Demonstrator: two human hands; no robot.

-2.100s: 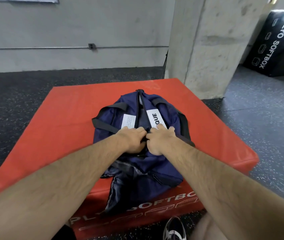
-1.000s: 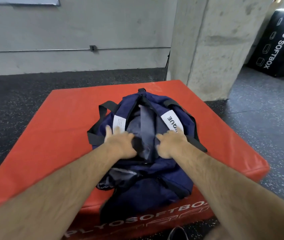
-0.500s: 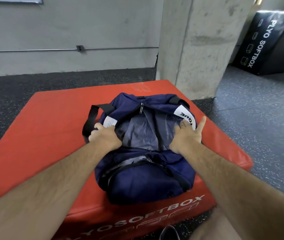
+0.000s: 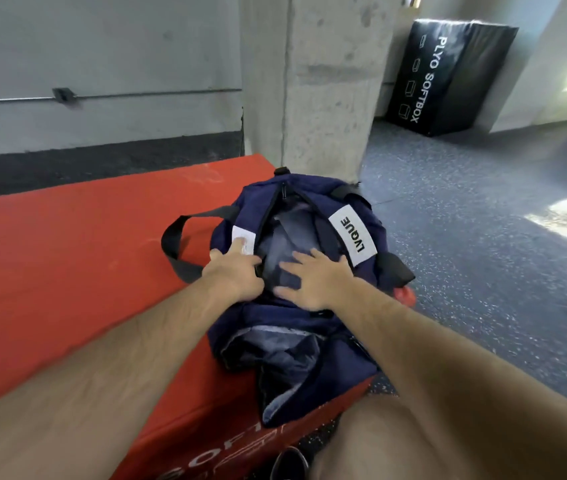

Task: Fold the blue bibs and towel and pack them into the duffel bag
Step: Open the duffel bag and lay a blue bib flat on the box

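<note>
A navy duffel bag [image 4: 309,322] with a white "LVQUE" label [image 4: 352,241] lies on a red soft box [image 4: 67,271], near its right edge. Its top zip is open and blue-grey cloth [image 4: 285,233] shows inside. My left hand [image 4: 233,271] grips the left rim of the opening beside a small white tag, thumb on the tag. My right hand [image 4: 313,280] lies flat with fingers spread on the cloth in the opening. The bag's near end pocket [image 4: 285,362] gapes open and shows grey lining. I cannot tell bibs from towel inside.
A black carry strap [image 4: 171,244] loops out to the bag's left on the red box. A concrete pillar [image 4: 327,81] stands just behind the bag. A black plyo box [image 4: 448,74] leans against the far right wall. My leg [image 4: 361,445] and shoe [image 4: 289,462] are at the box's front.
My hands first pulled the bag's opening apart. My right hand has since left the right rim and now lies flat on the cloth inside. The view has swung right.
</note>
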